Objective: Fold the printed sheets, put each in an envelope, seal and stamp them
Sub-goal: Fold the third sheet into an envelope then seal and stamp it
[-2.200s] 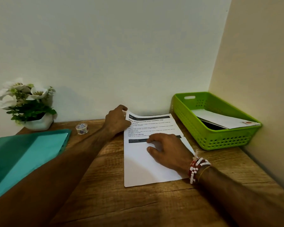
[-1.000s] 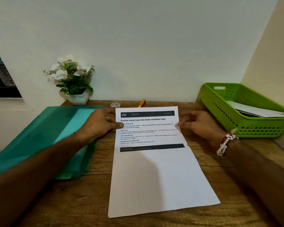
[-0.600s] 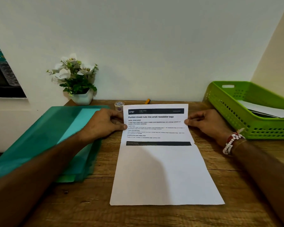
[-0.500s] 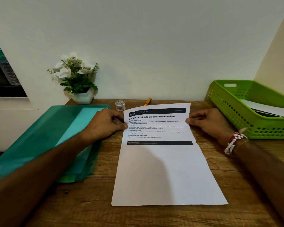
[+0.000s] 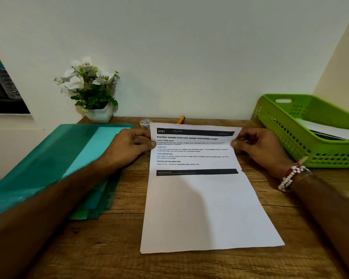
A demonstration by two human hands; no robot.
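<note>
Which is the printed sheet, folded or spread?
Spread: printed sheet lies unfolded; left hand and right hand pinch its raised top end.

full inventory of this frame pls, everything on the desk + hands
desk: 1, brown wood, under everything
printed sheet: 1, white with black text, desk centre, far end lifted
folders: stack, count unclear, teal and green, left of the sheet
potted plant: 1, white flowers in a white pot, back left by the wall
small roll: 1, pale, at the sheet's far left corner; tape or stamps, cannot tell
pen: 1, orange, behind the sheet's far edge
basket: 1, lime green, right side
papers: count unclear, white, inside the basket
bracelet: red and white beads, right wrist
left hand: pinches the sheet's left edge
right hand: pinches the sheet's right edge
</note>
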